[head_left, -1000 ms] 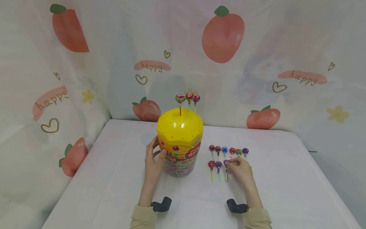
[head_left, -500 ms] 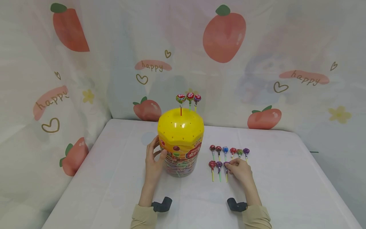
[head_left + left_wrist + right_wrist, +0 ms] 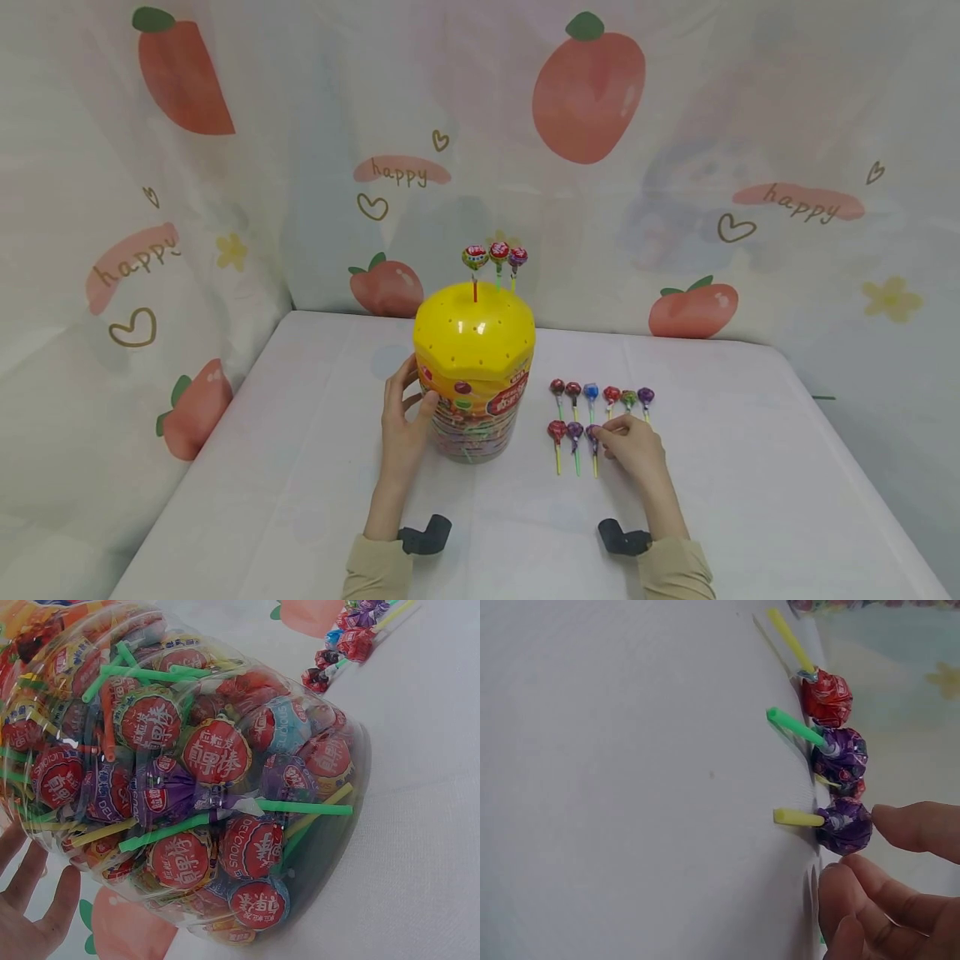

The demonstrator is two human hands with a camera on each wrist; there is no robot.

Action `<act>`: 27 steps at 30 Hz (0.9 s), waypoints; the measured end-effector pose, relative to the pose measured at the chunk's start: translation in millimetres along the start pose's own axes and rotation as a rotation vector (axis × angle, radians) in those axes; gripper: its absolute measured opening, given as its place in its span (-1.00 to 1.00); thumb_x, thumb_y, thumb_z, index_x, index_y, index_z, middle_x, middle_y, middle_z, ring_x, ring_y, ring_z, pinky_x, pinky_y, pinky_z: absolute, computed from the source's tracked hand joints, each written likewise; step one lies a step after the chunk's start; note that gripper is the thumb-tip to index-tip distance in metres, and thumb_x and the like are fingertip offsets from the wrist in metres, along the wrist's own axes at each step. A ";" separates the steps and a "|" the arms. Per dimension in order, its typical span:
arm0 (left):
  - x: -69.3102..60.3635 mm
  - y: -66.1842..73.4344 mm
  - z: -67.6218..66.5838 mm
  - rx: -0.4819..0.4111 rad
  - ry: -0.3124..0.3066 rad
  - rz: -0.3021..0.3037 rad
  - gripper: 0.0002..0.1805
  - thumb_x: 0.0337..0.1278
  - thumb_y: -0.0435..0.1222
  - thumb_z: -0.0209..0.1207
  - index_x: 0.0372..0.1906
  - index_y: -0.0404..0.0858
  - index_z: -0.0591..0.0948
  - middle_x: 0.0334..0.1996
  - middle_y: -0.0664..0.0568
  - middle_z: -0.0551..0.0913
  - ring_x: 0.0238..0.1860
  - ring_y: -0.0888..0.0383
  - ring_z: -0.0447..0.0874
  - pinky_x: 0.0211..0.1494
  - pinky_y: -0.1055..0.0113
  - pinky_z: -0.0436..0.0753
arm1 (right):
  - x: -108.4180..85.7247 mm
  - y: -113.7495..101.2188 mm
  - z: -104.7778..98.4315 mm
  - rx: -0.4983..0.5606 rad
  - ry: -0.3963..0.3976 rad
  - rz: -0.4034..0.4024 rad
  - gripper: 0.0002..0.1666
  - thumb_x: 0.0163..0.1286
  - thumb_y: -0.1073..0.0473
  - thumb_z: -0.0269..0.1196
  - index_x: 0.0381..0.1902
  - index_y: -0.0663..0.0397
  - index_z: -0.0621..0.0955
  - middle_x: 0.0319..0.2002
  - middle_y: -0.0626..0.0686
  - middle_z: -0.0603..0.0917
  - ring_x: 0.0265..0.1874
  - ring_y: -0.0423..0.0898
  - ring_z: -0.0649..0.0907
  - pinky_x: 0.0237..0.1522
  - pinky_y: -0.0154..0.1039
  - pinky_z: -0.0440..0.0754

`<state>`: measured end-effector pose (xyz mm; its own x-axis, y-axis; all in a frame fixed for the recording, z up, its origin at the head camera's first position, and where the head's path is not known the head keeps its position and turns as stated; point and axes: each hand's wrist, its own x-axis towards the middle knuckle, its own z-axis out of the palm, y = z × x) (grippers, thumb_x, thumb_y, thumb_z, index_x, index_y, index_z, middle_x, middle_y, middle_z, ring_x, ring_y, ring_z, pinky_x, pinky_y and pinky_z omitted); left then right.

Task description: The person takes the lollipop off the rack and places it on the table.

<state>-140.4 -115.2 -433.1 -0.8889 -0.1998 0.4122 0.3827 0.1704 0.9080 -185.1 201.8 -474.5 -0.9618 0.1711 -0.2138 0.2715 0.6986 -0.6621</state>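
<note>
A big clear jar (image 3: 472,429) full of lollipops stands on the table under a yellow domed lid (image 3: 474,329) dotted with small holes. Three lollipops (image 3: 476,257) stick up from the lid. My left hand (image 3: 402,425) rests against the jar's left side; its fingers look fairly straight in the left wrist view. On the right, my right hand (image 3: 633,443) is at the head of a purple lollipop (image 3: 845,826) with a yellow stick. Thumb and finger lie on either side of that head, loosely spaced, barely touching it. The lollipop lies on the table.
Beside the purple one lie a purple lollipop with a green stick (image 3: 575,432) and a red lollipop (image 3: 557,431). Behind them is a row of several more, including a blue lollipop (image 3: 591,392). A printed cloth (image 3: 585,250) hangs behind the table.
The right fingers have eased slightly right, off the purple lollipop, so more of its head shows. The left hand and jar keep their place.
</note>
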 end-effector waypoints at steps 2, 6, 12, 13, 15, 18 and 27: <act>0.1 -0.1 0.2 0.000 0.001 0.000 -0.37 0.25 -0.44 0.08 0.42 -0.25 0.24 0.28 -0.25 0.31 0.30 -0.08 0.29 0.28 -0.23 0.38 | -0.4 0.0 -1.4 -0.003 0.008 0.001 -0.55 0.33 -0.02 0.21 -0.10 0.30 0.56 -0.43 0.12 0.69 -0.50 -0.12 0.63 -0.43 -0.31 0.41; 0.1 0.5 0.3 0.001 0.006 0.001 -0.37 0.25 -0.44 0.09 0.42 -0.26 0.24 0.28 -0.25 0.31 0.29 -0.04 0.29 0.28 -0.22 0.38 | -0.9 -2.1 -4.5 -0.003 0.032 -0.003 -0.54 0.34 -0.05 0.20 -0.09 0.27 0.57 -0.44 0.08 0.65 -0.48 -0.12 0.58 -0.43 -0.31 0.37; 0.0 1.6 0.5 0.003 0.015 -0.002 -0.37 0.24 -0.46 0.08 0.41 -0.27 0.24 0.27 -0.27 0.31 0.29 -0.08 0.28 0.28 -0.26 0.37 | -4.5 -13.9 -10.8 0.009 0.072 -0.032 -0.52 0.36 -0.05 0.18 -0.03 0.28 0.57 -0.28 0.19 0.66 -0.41 -0.05 0.65 -0.42 -0.33 0.40; 0.0 1.7 0.6 0.004 0.016 -0.003 -0.37 0.24 -0.46 0.08 0.41 -0.27 0.24 0.27 -0.27 0.31 0.29 -0.09 0.28 0.28 -0.27 0.37 | -5.3 -16.7 -12.4 0.016 0.079 -0.044 -0.52 0.36 -0.04 0.18 -0.03 0.30 0.57 -0.27 0.22 0.66 -0.40 -0.02 0.67 -0.43 -0.34 0.41; 0.0 2.0 0.6 0.004 0.015 -0.004 -0.37 0.23 -0.46 0.08 0.41 -0.27 0.24 0.27 -0.27 0.31 0.29 -0.10 0.28 0.28 -0.27 0.36 | -7.5 -22.7 -15.5 0.033 0.092 -0.062 -0.53 0.36 -0.02 0.18 -0.03 0.30 0.56 -0.25 0.24 0.66 -0.36 0.05 0.70 -0.42 -0.36 0.43; 0.0 2.0 0.5 0.004 0.014 -0.004 -0.37 0.24 -0.46 0.08 0.41 -0.27 0.25 0.27 -0.27 0.32 0.29 -0.11 0.28 0.28 -0.26 0.37 | -9.3 -31.0 -20.5 0.048 0.126 -0.101 -0.57 0.36 0.01 0.20 -0.06 0.30 0.57 -0.27 0.23 0.68 -0.32 0.11 0.73 -0.42 -0.36 0.44; 0.1 0.5 0.6 0.002 0.006 -0.005 -0.37 0.25 -0.44 0.09 0.42 -0.25 0.24 0.27 -0.26 0.32 0.29 -0.05 0.28 0.29 -0.24 0.37 | -11.6 -50.3 -29.8 0.154 0.180 -0.204 -0.63 0.38 -0.01 0.19 -0.06 0.16 0.61 -0.21 0.22 0.71 -0.41 -0.19 0.68 -0.35 -0.42 0.53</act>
<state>-140.5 -114.5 -432.7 -0.8891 -0.2066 0.4083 0.3781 0.1709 0.9098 -188.7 185.3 -417.4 -0.9841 0.1685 0.0562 0.0614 0.6197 -0.7824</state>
